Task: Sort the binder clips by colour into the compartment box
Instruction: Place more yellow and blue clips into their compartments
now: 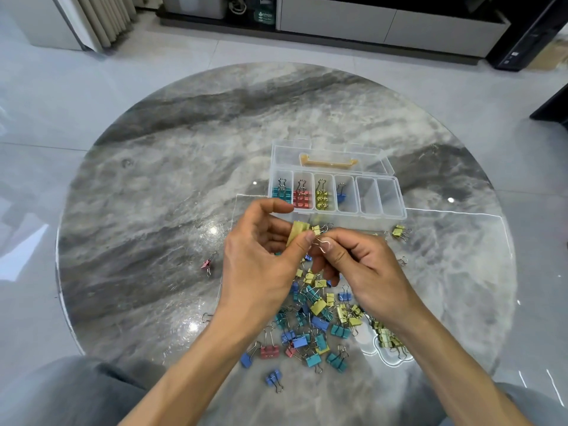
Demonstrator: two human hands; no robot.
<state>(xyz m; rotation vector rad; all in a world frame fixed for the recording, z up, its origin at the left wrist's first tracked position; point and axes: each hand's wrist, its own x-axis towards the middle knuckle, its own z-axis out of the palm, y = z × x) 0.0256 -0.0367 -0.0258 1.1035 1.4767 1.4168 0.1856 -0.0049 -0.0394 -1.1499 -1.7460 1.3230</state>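
Both hands pinched tangled yellow clips [302, 232] at twelve o'clock of the pile [319, 318]: left hand [261, 256] on the larger body, right hand [356, 262] on a wire handle. Light, stiff, likely snagging.

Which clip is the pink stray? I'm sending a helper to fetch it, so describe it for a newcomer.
Start at the round marble table and find the clear compartment box near its middle. Go left, past the two hands, to the bare tabletop. A lone pink binder clip lies there, apart from the mixed pile in front of the person.
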